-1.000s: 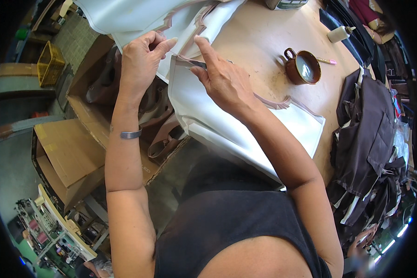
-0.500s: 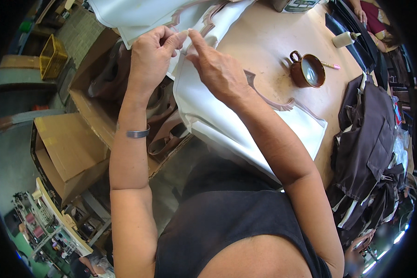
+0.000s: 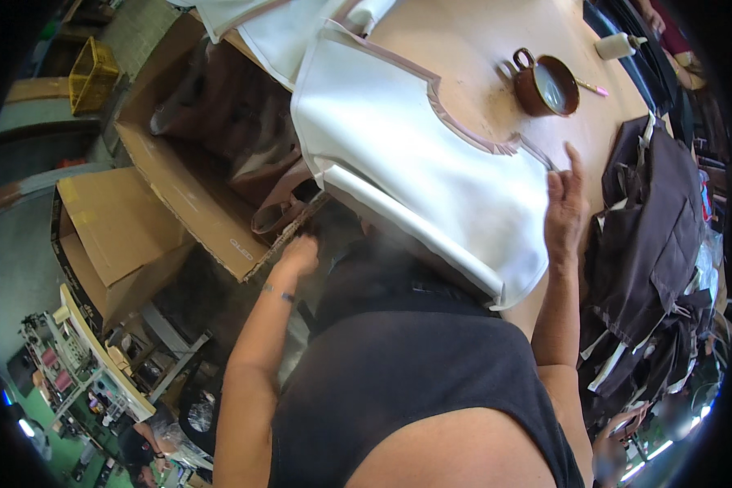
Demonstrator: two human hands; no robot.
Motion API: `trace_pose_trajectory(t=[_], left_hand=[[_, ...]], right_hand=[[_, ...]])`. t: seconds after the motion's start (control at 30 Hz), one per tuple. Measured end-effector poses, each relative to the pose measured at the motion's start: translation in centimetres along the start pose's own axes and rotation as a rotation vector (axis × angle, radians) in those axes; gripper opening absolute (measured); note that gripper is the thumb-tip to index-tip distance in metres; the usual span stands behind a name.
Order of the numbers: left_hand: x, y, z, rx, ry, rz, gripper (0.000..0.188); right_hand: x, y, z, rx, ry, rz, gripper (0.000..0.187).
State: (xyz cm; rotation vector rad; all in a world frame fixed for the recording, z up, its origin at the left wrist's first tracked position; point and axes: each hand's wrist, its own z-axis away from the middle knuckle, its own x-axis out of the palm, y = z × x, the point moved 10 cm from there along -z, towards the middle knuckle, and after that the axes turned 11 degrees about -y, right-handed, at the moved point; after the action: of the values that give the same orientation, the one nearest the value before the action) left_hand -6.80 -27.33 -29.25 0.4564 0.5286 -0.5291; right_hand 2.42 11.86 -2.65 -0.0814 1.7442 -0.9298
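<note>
A white, leather-like panel (image 3: 431, 163) with brown notched edging along its curved side lies over the table's near edge. Its near part hangs toward my body. By the panel's right corner is my right hand (image 3: 567, 207), index finger stretched out and away from me, touching or just beside the brown-edged tip. My left hand (image 3: 302, 254) is low, below the table edge, close to the corner of an open cardboard box (image 3: 167, 195). Its fingers are turned away and blurred, so what they hold, if anything, is hidden. Brown pieces (image 3: 248, 122) fill that box.
On the table (image 3: 455, 41) stand a brown mug (image 3: 537, 93) of whitish liquid, with a brush-like stick beside it, and a white squeeze bottle (image 3: 618, 46). Dark brown garments (image 3: 651, 236) are heaped at the right. A second carton (image 3: 126, 244) sits at left. Other people are nearby.
My hands have come apart from the panel's far edge. The left dropped down beside the box; the right moved right and nearer. The panel has shifted and lies more spread out.
</note>
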Motion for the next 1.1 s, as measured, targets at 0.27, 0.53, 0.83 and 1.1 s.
trace_pose_trajectory(t=[0.27, 0.53, 0.83, 1.1], left_hand=[[1.1, -3.1, 0.2, -0.259, -0.053, 0.091, 0.022], [-12.8, 10.5, 5.7, 0.043, 0.037, 0.243, 0.013], [-22.1, 32.7, 6.0, 0.804, 0.521, -0.009, 0.017], [-21.5, 40.3, -2.5, 0.709, 0.803, -0.322, 0.028]], right_hand=[[-7.2, 9.9, 4.5, 0.210, 0.212, 0.199, 0.047], [-5.9, 13.3, 2.4, 0.157, 0.182, 0.151, 0.056], [-6.2, 2.8, -5.3, -0.220, 0.027, 0.221, 0.048], [-0.9, 2.8, -11.2, -0.197, -0.189, 0.602, 0.050]])
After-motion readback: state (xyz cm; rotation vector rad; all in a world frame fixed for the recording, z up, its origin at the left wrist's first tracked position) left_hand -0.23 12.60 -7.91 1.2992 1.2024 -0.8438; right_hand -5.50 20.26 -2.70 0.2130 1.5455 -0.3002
